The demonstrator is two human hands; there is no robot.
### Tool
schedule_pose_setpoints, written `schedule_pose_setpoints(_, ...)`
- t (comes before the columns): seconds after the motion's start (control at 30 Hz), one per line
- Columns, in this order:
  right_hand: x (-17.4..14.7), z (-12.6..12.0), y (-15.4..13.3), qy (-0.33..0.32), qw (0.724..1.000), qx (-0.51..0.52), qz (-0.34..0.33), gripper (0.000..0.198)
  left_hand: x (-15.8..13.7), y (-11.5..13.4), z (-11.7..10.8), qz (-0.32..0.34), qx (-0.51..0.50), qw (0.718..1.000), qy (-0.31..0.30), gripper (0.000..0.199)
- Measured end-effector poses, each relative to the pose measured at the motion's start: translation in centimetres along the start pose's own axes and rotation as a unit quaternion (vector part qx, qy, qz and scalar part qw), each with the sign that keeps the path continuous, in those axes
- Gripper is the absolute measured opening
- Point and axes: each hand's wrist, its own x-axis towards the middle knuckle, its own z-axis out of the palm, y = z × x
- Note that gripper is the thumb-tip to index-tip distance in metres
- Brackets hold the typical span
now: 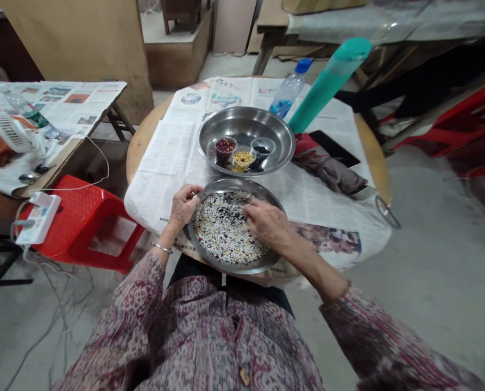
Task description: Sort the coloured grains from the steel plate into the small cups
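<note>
A shallow steel basin [282,255] of mixed grains [226,231] sits at the table's near edge. White grains make up most of the mix, with black, yellow and dark red ones among them. My left hand [185,203] pinches the basin's left rim. Over the right part of the grains, my right hand [269,222] is closed, its fingertips bunched together and partly hidden. Behind stands a larger steel basin [281,155] with three clear cups: one of dark red beans [226,147], one of yellow grains [242,159], one of black beans [262,151].
Newspaper [161,163] covers the round table. Behind the larger basin are a clear bottle [289,87] and a tall teal object [329,81]. A folded umbrella [327,165] and a dark phone [335,148] lie to the right. A red stool [87,222] with a power strip [38,220] stands left.
</note>
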Motion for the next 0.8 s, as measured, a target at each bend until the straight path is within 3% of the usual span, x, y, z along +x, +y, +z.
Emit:
schedule_pose_setpoints(0.17, -2.6, 0.3, -0.1, 0.024, 0.998, 0.002, 0.066, 0.026, 0.1, 0.1, 0.0, -0.004, -0.007, 1.000, 0.000, 0.024)
schedule_pose_setpoints(0.3, -1.9, 1.5, -2.3, 0.037, 0.988, 0.137, 0.057, 0.023, 0.1, 0.2, 0.0, -0.008, -0.014, 1.000, 0.001, 0.022)
schedule_pose_setpoints(0.47, -0.1, 1.3, -3.3, 0.079, 0.948, 0.304, 0.060, 0.037, 0.0, 0.3, -0.1, -0.009, -0.009, 1.000, 0.000, 0.022)
schedule_pose_setpoints(0.6, -0.3, 0.5, -1.4, 0.139, 0.963, 0.222, 0.071, 0.042, 0.1, 0.2, -0.1, -0.007, -0.005, 1.000, 0.002, 0.027)
schedule_pose_setpoints(0.7, -0.6, 0.8, -0.5, 0.126, 0.979, 0.121, 0.107, 0.035, 0.1, 0.1, 0.0, -0.008, -0.005, 1.000, 0.002, 0.032)
schedule_pose_setpoints(0.8, -0.4, 1.4, -1.3, 0.089, 0.985, 0.115, 0.097, 0.033, 0.2, 0.0, 0.0, -0.004, -0.005, 1.000, 0.001, 0.030)
